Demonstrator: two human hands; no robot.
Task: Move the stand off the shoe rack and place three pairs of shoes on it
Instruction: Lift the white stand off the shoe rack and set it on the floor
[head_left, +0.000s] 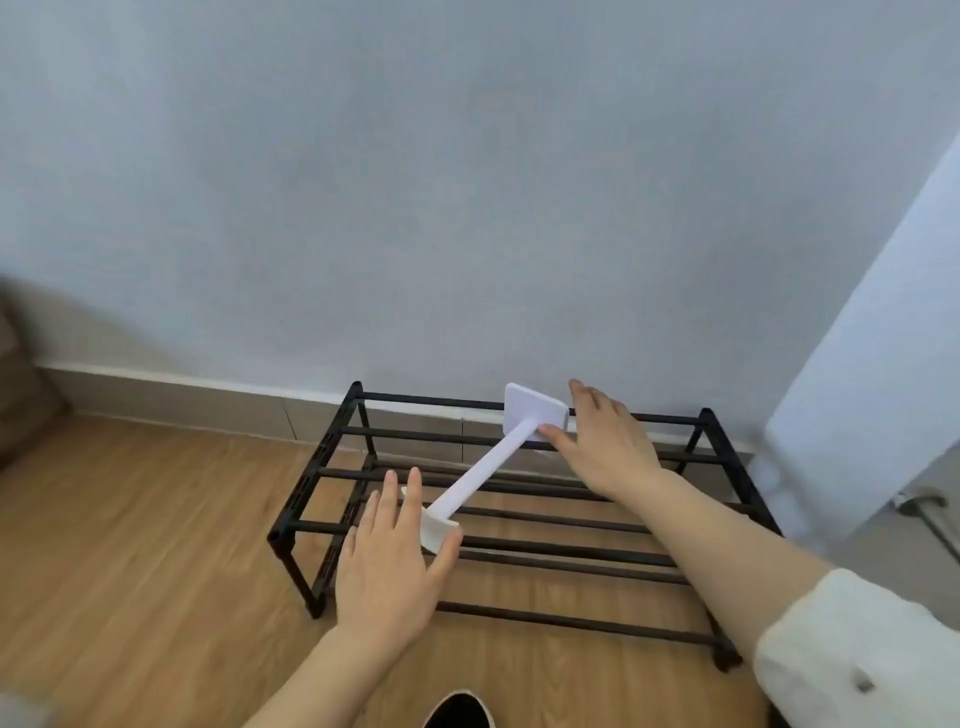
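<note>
A white stand (483, 470), a rod with a flat square plate at each end, lies diagonally across the top bars of a black metal shoe rack (566, 556) that stands against the wall. My left hand (389, 566) is at the stand's near plate, fingers spread, thumb under the plate's edge. My right hand (602, 441) is at the far plate, thumb touching the plate beside the rod, fingers open along its side. Neither hand has closed around the stand. A black shoe tip (460, 712) shows at the bottom edge.
The rack has two tiers of bars and carries nothing but the stand. Wooden floor (156, 545) spreads to the left. A white panel (872, 364) leans at the right, with a metal fitting (924, 506) at its foot. A brown object (21, 384) sits at the far left.
</note>
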